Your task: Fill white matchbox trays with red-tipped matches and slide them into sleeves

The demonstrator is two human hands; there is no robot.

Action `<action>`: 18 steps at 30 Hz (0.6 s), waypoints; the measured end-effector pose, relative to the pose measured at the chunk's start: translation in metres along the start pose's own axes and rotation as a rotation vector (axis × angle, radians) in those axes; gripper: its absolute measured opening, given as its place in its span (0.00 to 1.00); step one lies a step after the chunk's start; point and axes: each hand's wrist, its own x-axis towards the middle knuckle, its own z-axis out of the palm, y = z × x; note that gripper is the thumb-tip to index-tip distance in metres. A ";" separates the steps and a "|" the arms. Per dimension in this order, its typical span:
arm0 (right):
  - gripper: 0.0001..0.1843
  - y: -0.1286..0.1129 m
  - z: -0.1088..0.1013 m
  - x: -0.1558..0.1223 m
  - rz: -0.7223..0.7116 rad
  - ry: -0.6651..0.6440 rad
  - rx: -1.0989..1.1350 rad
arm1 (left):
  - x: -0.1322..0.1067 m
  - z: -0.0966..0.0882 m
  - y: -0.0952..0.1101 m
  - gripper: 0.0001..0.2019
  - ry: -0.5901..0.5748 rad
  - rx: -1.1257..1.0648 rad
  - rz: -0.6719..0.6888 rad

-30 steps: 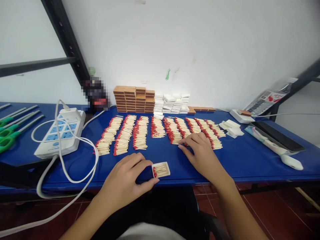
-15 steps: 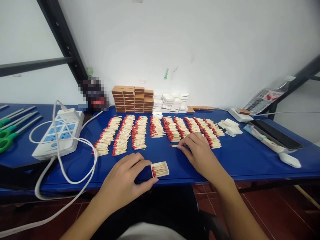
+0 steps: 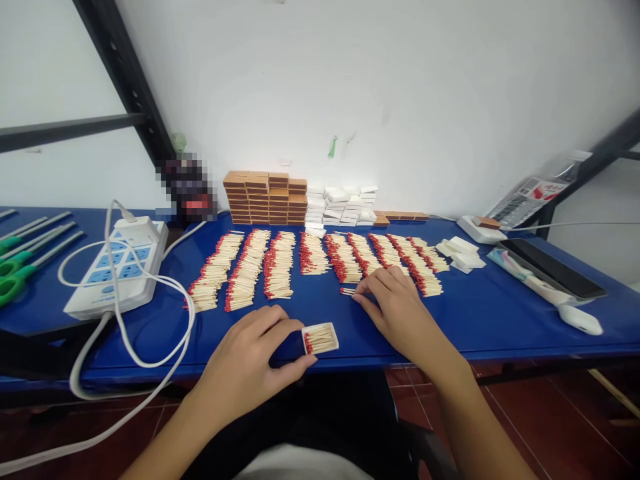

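Observation:
My left hand [image 3: 265,350] steadies a small white matchbox tray [image 3: 334,328] at its left end, thumb near the lower corner and fingers at the upper one. Inside the tray lie several red-tipped matches [image 3: 321,339]. To the right, my right hand [image 3: 393,300] is closed in a pinch on a few loose matches [image 3: 346,291], whose red heads point left; their other ends are hidden by the fingertips. Just beyond the right hand, slanted rows of matches [image 3: 343,260] stretch across the blue table [image 3: 310,303].
Brown matchboxes [image 3: 265,200] and white trays [image 3: 343,207] are stacked against the wall. A power strip [image 3: 120,267] with looped white cable and green-handled scissors [image 3: 20,273] lie left. More white trays [image 3: 460,253], a phone [image 3: 550,267] and a plastic bottle [image 3: 540,190] are on the right.
My right hand has shifted slightly left, and more than one match head now shows at its fingertips. My left hand and the tray stay in place.

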 end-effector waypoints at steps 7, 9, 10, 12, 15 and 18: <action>0.07 0.002 0.003 0.001 -0.005 0.004 0.019 | -0.001 0.001 -0.001 0.12 -0.003 -0.003 -0.003; 0.07 0.003 0.004 0.001 -0.007 0.002 0.018 | -0.001 0.001 -0.001 0.13 0.001 -0.003 0.000; 0.07 0.003 0.005 0.001 -0.009 0.003 0.016 | -0.001 0.001 -0.001 0.13 0.002 -0.003 0.000; 0.08 0.003 0.006 0.001 -0.019 0.007 0.017 | -0.001 0.001 -0.001 0.13 0.000 -0.004 0.000; 0.09 -0.002 0.003 0.001 -0.039 0.017 0.031 | 0.000 0.000 -0.001 0.13 -0.001 -0.008 -0.004; 0.09 -0.017 -0.006 -0.001 -0.057 0.032 0.064 | 0.001 0.000 0.000 0.13 -0.001 -0.011 -0.009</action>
